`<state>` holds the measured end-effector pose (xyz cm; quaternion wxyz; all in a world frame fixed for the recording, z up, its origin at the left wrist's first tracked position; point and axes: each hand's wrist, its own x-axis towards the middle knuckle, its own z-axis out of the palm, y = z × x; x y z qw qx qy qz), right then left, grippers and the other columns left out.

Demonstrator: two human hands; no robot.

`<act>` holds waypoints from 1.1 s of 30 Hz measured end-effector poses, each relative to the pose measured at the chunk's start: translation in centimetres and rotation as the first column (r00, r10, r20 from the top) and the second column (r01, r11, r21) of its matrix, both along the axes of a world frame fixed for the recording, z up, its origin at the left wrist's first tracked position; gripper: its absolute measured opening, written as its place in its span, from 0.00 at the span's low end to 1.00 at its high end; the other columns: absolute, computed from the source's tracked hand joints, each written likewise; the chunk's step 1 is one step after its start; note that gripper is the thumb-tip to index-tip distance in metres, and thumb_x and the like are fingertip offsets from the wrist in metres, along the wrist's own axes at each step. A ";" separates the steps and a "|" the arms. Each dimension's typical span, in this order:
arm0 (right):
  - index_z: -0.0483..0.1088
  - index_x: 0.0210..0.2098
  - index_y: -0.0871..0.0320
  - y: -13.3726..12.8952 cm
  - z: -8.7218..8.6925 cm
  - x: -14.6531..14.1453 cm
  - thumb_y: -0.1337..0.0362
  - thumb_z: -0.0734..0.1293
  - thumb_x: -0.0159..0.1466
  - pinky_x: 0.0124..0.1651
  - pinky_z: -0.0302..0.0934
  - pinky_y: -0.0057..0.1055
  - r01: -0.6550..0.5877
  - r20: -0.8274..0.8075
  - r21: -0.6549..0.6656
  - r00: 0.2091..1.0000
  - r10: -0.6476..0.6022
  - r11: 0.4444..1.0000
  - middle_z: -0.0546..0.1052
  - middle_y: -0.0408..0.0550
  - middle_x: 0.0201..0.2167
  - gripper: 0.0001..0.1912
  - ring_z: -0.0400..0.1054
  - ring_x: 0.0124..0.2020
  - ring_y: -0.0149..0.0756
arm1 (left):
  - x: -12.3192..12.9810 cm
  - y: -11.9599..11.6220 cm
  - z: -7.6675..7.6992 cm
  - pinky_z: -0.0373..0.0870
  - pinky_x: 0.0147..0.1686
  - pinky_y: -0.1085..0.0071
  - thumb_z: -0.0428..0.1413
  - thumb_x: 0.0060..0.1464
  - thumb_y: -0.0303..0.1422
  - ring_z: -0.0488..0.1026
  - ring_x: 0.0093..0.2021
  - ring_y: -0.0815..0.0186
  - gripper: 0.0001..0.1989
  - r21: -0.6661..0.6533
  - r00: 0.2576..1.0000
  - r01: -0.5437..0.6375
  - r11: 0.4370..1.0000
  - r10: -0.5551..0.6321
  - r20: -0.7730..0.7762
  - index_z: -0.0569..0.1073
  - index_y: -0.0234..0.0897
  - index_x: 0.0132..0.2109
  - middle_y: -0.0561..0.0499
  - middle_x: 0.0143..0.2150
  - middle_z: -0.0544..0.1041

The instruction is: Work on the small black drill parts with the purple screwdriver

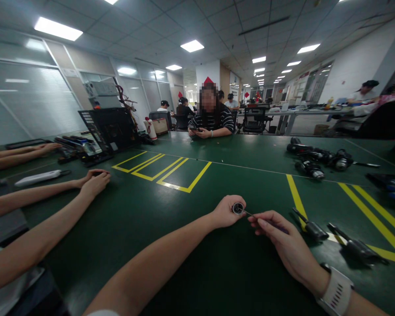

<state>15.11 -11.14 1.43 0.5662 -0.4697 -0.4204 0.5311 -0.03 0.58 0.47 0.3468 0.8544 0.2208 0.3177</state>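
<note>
Above the green table, my left hand (228,211) is closed around a dark cylindrical part (238,208). Its round, metal-rimmed open end faces me, while most of its body is hidden in the fingers. My right hand (279,235) pinches a thin screwdriver (250,214), its slim shaft reaching to the cylinder's opening. Whether the tip touches the inside I cannot tell. Just right of that hand lie a black cylindrical part with a shaft (316,230) and a second similar part (360,251).
Yellow tape outlines (187,189) mark the green tabletop (171,232). Several black tool-like parts (316,156) lie at the far right. Co-workers' arms (62,206) rest along the left, near a white elongated device (37,177) and a black frame (113,127). A person (213,118) sits opposite.
</note>
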 end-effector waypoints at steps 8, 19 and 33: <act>0.74 0.31 0.56 0.4 -0.3 0.4 0.58 0.69 0.56 0.41 0.62 0.35 -0.030 -0.101 -0.014 0.994 0.028 0.999 0.77 0.47 0.34 0.08 0.68 0.38 0.38 | 0.1 -0.1 0.0 0.61 0.32 0.75 0.60 0.43 0.25 0.63 0.27 0.72 0.08 0.018 0.999 -0.030 0.999 0.031 -0.024 0.66 0.33 0.27 0.57 0.25 0.65; 0.74 0.34 0.55 -0.6 0.0 -0.3 0.54 0.64 0.58 0.39 0.63 0.39 0.084 0.503 0.136 0.852 -0.142 0.987 0.77 0.48 0.33 0.13 0.70 0.35 0.42 | -0.1 0.1 -0.2 0.63 0.35 0.72 0.57 0.47 0.30 0.66 0.29 0.70 0.05 0.196 0.978 -0.107 0.975 0.138 -0.153 0.68 0.35 0.29 0.55 0.27 0.69; 0.72 0.38 0.52 -0.1 -1.8 -0.5 0.63 0.64 0.61 0.50 0.62 0.42 -0.053 0.546 0.351 0.823 -0.158 0.935 0.76 0.49 0.42 0.07 0.69 0.46 0.43 | 0.0 0.5 -1.0 0.61 0.29 0.75 0.59 0.44 0.29 0.62 0.27 0.72 0.08 -0.062 0.990 -0.122 0.991 0.126 0.070 0.66 0.34 0.28 0.56 0.26 0.65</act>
